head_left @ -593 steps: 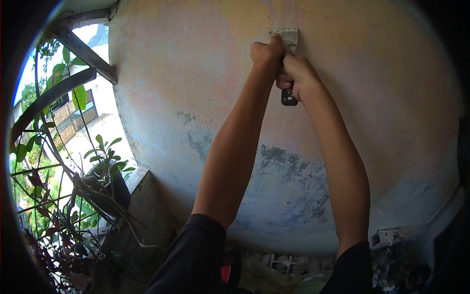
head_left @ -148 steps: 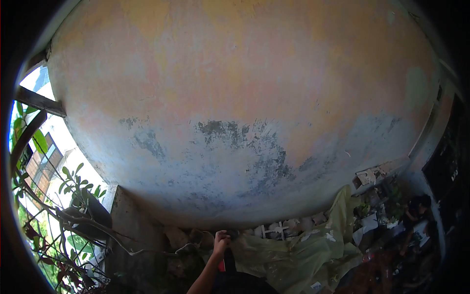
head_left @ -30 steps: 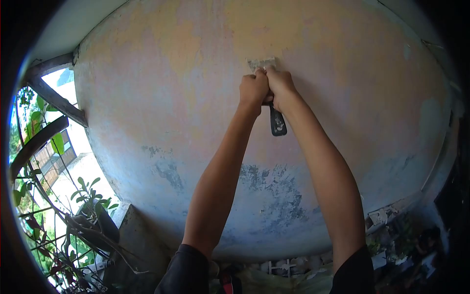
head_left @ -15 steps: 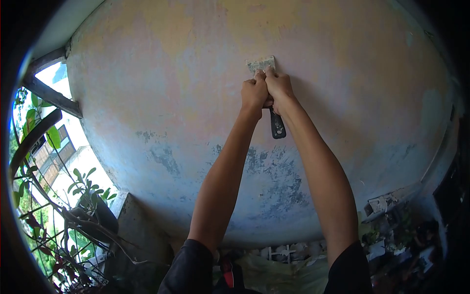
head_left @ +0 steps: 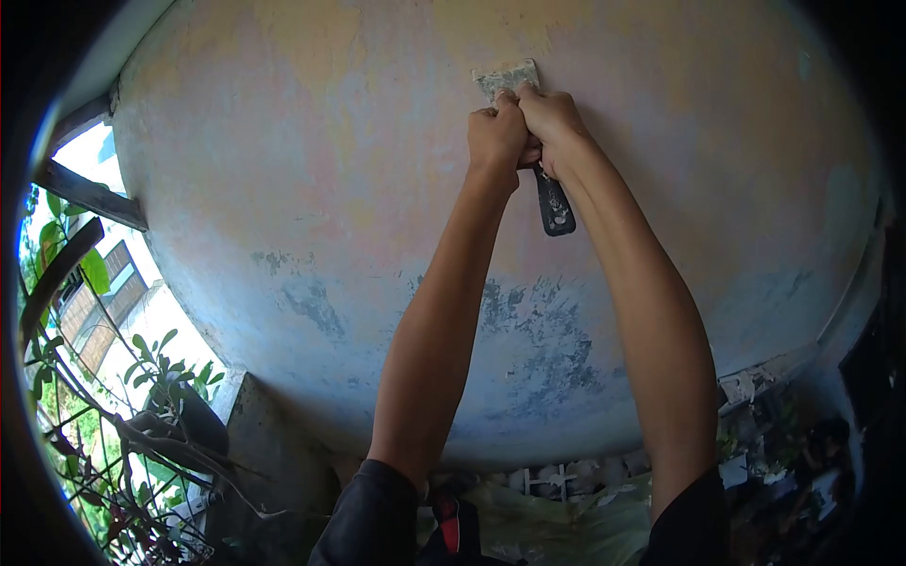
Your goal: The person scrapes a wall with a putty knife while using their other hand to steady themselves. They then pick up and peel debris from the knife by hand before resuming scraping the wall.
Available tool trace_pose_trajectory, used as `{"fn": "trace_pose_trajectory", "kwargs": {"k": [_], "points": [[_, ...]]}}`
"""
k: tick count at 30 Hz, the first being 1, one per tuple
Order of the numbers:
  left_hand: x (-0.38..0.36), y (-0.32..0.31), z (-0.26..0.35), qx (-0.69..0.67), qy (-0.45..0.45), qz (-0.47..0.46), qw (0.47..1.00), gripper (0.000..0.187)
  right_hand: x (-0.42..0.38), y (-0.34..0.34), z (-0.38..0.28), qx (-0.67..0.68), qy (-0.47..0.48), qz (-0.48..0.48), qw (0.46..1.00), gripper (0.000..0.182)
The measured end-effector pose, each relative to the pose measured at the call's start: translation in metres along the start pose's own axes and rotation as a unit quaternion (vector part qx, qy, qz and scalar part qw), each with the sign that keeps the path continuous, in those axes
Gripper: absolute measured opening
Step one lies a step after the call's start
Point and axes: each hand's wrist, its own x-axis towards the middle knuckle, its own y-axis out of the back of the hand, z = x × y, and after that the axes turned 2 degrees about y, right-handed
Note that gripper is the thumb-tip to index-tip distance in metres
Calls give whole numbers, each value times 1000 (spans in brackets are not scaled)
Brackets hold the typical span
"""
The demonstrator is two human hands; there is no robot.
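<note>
Both my hands are wrapped round a paint scraper [head_left: 557,209] held up against the wall [head_left: 368,160]. The scraper's wide, crusted metal blade points upward and lies at the wall surface, while its black, paint-spotted handle sticks out below my grip. My left hand [head_left: 497,137] closes on it from the left, my right hand [head_left: 555,123] from the right, thumbs side by side near the blade. Faded yellow and pink paint covers the wall's upper part. Lower down it turns bluish, with dark flaked patches [head_left: 538,349] between my forearms.
At the left, a potted plant [head_left: 193,415] with twisting branches stands by a ledge and a wire grille. A wooden beam [head_left: 94,193] juts near the wall's left edge. Dim clutter [head_left: 783,472] lies at the lower right, and greenish sheeting [head_left: 557,528] along the bottom.
Both hands and the scraper have moved higher up the wall. The handle now slants more to the right at its lower end. My grip looks the same.
</note>
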Motion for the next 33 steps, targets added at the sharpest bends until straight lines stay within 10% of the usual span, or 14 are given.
{"fn": "trace_pose_trajectory", "kwargs": {"k": [22,28,33], "points": [[60,-14,103,34,-86,-51,994,39,72,-39,-90,42,65,-9,997,17],[-40,23,15,159,-81,-25,984,55,-60,-1,-4,120,25,-15,992,33],[-198,70,-207,262,76,-79,959,63,-209,88,211,131,-205,51,968,33]]}}
